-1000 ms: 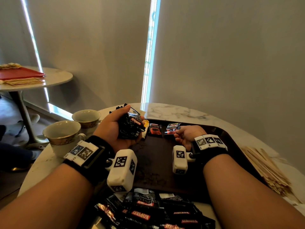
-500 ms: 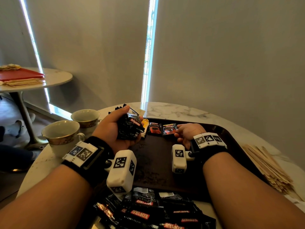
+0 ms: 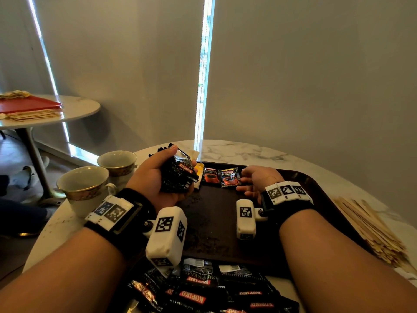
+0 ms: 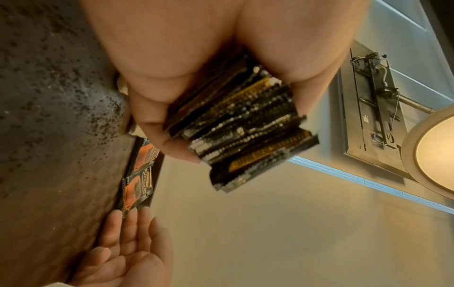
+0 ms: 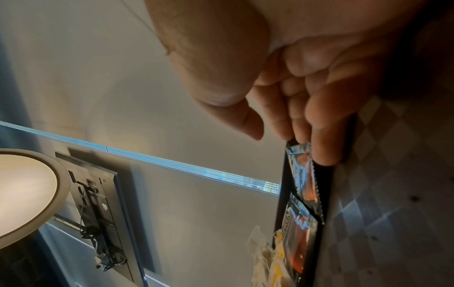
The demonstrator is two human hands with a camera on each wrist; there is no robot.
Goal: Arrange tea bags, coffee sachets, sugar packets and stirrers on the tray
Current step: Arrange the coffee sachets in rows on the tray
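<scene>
My left hand (image 3: 155, 177) grips a thick bundle of black coffee sachets (image 3: 178, 175) above the tray's far left corner; the left wrist view shows the bundle's edges (image 4: 245, 124) in the curled fingers. Two coffee sachets lie side by side along the far rim of the dark brown tray (image 3: 316, 193): one (image 3: 211, 176) on the left, one (image 3: 230, 177) on the right. My right hand (image 3: 250, 184) lies open on the tray, its straight fingertips (image 5: 324, 136) touching the right sachet (image 5: 303, 174). A yellow tea bag (image 3: 199, 168) sits left of the sachets.
A loose pile of black coffee sachets (image 3: 214, 288) lies at the table's near edge. Wooden stirrers (image 3: 370, 227) are stacked right of the tray. Two gold-rimmed cups (image 3: 85, 186) (image 3: 118, 161) stand to the left. Dark crumbs speckle the tray's floor (image 4: 49, 116).
My right hand has set the second sachet down beside the first and straightened its fingers. The left hand still holds its bundle in the same place.
</scene>
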